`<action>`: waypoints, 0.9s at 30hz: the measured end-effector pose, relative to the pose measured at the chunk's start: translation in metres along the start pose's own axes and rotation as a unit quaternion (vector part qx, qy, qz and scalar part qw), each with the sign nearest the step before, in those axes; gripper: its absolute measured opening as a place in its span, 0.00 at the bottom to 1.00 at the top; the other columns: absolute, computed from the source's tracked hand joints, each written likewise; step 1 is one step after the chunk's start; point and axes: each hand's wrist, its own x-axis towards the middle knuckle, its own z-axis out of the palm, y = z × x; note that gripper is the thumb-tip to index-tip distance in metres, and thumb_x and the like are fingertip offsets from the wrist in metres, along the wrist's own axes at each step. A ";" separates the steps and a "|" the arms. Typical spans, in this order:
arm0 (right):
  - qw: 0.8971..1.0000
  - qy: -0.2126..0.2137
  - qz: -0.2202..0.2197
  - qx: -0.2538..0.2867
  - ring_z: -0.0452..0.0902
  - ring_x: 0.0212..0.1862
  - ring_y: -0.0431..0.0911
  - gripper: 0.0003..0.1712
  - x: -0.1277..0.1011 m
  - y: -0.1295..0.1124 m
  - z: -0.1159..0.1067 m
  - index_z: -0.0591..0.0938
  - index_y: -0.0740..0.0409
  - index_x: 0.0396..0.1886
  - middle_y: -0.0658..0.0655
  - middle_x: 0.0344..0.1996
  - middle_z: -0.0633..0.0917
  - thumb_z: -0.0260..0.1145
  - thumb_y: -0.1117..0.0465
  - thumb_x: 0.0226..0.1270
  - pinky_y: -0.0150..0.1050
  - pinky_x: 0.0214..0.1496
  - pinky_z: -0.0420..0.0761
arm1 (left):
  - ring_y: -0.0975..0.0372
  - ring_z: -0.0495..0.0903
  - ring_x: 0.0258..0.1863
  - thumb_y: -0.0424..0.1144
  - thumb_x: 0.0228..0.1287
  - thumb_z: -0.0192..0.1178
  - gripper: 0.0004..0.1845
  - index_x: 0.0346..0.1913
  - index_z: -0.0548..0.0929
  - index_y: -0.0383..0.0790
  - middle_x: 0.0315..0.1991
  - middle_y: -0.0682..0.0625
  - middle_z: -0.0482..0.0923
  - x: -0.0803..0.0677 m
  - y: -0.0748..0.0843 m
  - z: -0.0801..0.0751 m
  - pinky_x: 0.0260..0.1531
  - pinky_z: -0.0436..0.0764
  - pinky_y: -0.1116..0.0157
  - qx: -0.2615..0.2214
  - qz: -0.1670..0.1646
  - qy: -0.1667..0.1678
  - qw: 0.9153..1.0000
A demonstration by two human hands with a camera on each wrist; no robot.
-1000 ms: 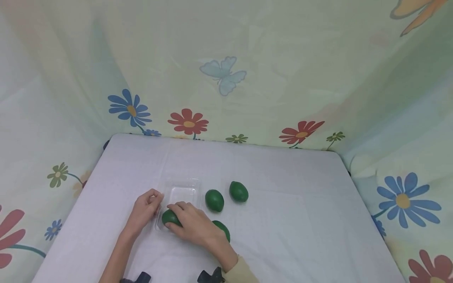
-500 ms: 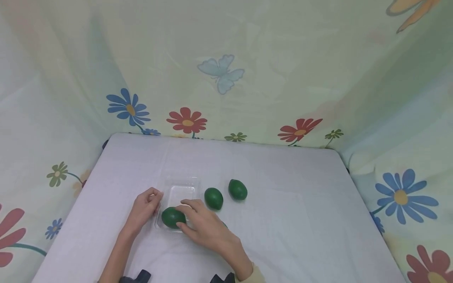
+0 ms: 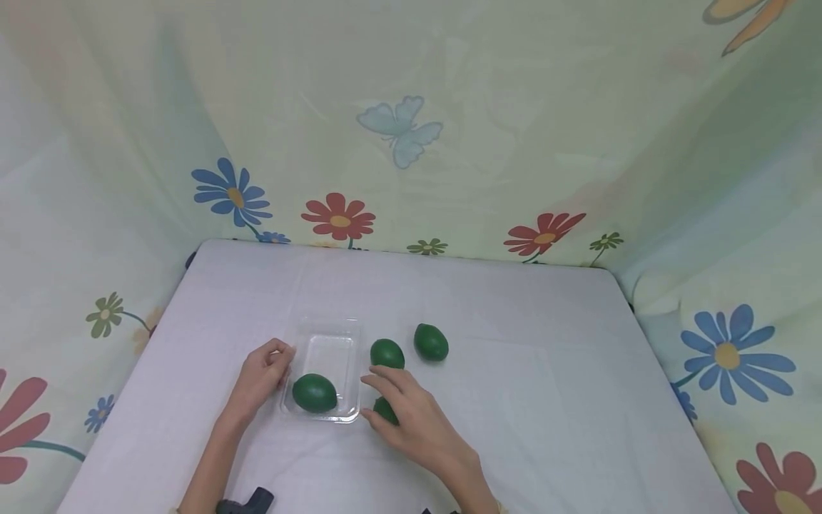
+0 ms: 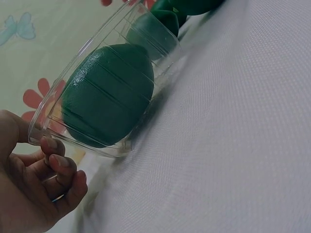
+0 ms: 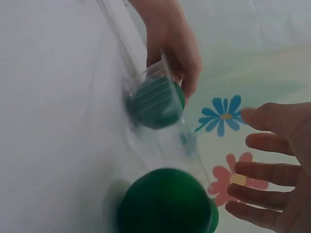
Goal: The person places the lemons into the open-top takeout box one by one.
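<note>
One dark green lime (image 3: pixel 314 392) in clear plastic tray (image 3: pixel 349 341), three outside; left hand (image 3: pixel 260 377) pinching rim, right hand (image 3: pixel 411 417) spread over nearest.

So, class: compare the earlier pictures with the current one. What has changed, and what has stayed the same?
The right hand let go of the lime in the tray and moved right, now open over the nearest loose lime. Unchanged: the left hand still holds the clear tray at its edge, and the two far limes lie where they were.
</note>
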 end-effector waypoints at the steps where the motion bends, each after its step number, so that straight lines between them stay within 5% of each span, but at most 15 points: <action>1: 1.000 0.003 0.004 0.000 0.78 0.64 0.46 0.28 -0.004 0.002 0.000 0.80 0.52 0.62 0.55 0.62 0.81 0.78 0.57 0.63 0.41 0.59 0.82 | 0.63 0.70 0.20 0.47 0.80 0.53 0.17 0.48 0.77 0.34 0.17 0.55 0.72 0.000 0.000 0.000 0.25 0.70 0.68 0.000 0.000 -0.001 1.000; 9: 0.999 0.011 0.031 -0.025 0.79 0.62 0.47 0.33 -0.026 0.015 0.001 0.81 0.52 0.61 0.55 0.60 0.82 0.82 0.54 0.57 0.42 0.60 0.82 | 0.63 0.70 0.20 0.48 0.80 0.52 0.17 0.48 0.78 0.34 0.17 0.56 0.72 0.001 -0.001 0.001 0.25 0.71 0.67 0.014 -0.002 0.002 1.000; 20: 0.992 -0.064 0.105 -0.032 0.79 0.62 0.49 0.37 -0.039 0.016 0.011 0.78 0.50 0.66 0.56 0.64 0.79 0.82 0.52 0.57 0.46 0.58 0.84 | 0.63 0.69 0.20 0.48 0.80 0.52 0.17 0.48 0.77 0.34 0.18 0.55 0.72 0.000 0.000 0.000 0.24 0.71 0.67 0.010 -0.004 0.004 1.000; 27: 0.992 -0.064 0.106 -0.024 0.81 0.58 0.46 0.37 -0.041 0.016 0.016 0.77 0.50 0.66 0.53 0.61 0.80 0.81 0.55 0.58 0.44 0.56 0.84 | 0.63 0.69 0.20 0.47 0.80 0.52 0.17 0.48 0.77 0.34 0.18 0.55 0.72 0.000 -0.001 0.001 0.25 0.71 0.68 0.009 -0.005 0.005 1.000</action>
